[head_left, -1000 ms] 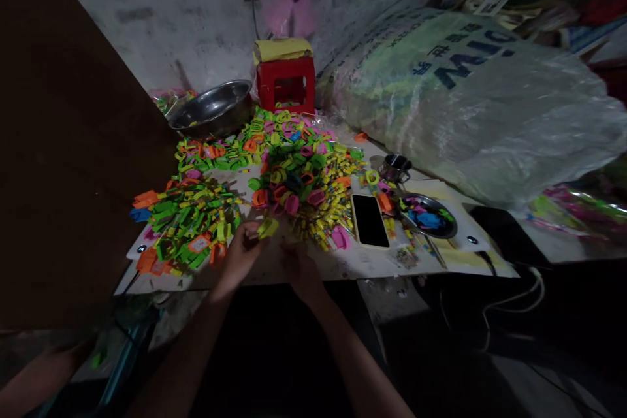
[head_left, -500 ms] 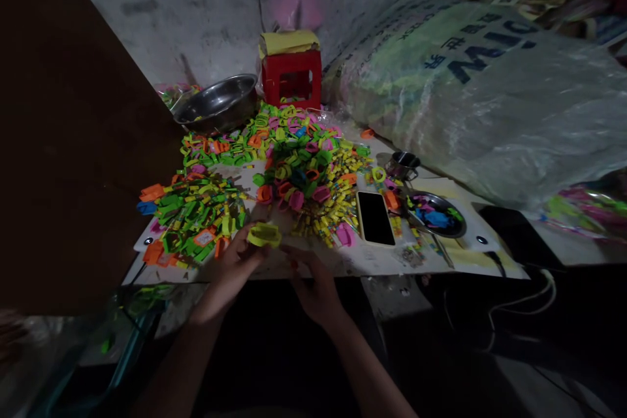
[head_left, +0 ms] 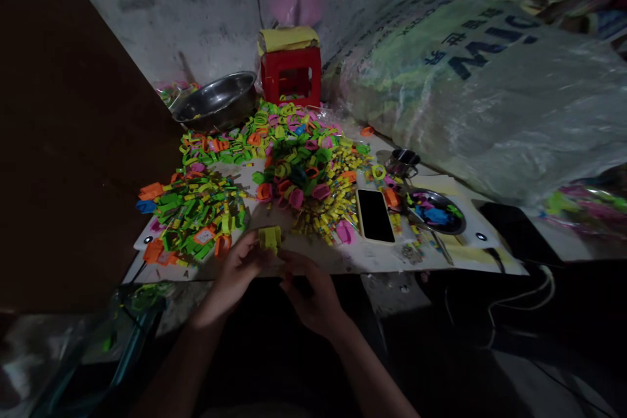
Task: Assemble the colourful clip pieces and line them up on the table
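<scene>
**A:** dim room, rough grey wall, low table (head_left: 441, 261) covered in white sheets and heaps of neon plastic bits (head_left: 294, 163). Too many to count.

**B:** What can you count?

**A:** one phone (head_left: 375, 215), one red stool (head_left: 290, 75), one big steel bowl (head_left: 215, 101), one small dish (head_left: 435, 212), one steel cup (head_left: 402, 161), one huge printed sack (head_left: 480, 78).

**B:** Hands?

**A:** left hand (head_left: 235, 274) fingers pinch a yellow piece (head_left: 270, 238) at the table's near edge. Right hand (head_left: 313, 294) curled just beside it, can't tell if it grips anything. Half a second ago the piece lay flatter; now it's turned on end.
</scene>
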### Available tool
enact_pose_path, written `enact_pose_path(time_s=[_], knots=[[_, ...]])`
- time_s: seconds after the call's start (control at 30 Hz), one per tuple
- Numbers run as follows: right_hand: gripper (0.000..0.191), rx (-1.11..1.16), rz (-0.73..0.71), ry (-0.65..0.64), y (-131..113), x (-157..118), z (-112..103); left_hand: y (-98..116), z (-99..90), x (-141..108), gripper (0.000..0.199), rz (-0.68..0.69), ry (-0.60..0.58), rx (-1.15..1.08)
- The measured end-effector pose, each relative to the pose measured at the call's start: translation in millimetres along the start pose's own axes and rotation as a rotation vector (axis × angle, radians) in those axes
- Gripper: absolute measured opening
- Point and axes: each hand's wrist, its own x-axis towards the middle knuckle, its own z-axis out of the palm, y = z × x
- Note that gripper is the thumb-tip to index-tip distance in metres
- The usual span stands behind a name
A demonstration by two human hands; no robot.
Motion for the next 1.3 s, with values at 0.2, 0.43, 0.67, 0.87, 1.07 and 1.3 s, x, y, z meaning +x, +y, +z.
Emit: enact_pose_path(time_s=[0.2, 0.43, 0.67, 0.87, 1.07, 1.3], knots=[[0.021, -0.089, 0.112, 0.169, -5, 11, -11, -1, -1.2, -7, 0.057, 0.108, -0.005, 0.189], [0.025, -0.241, 0.056, 0.159, -22, 18, -17, 2, -1.5, -15, 0.042, 0.325, -0.113, 0.558], [0.018, -0.235, 0.026, 0.203, -20, 15, -15, 5, 0.9, -19, 0.04, 0.375, -0.12, 0.639], [0.018, -0.193, 0.0, 0.153, -19, 17, -17, 6, 1.6, -21, 0.036, 0.331, -0.104, 0.656], [0.018, -0.192, -0.004, 0.109, -20, 15, -18, 4, 0.0, -23, 0.035, 0.274, -0.105, 0.598], [0.007, -0.214, 0.145, 0.041, -22, 10, -16, -1, -2.3, -24, 0.037, 0.198, -0.091, 0.556]])
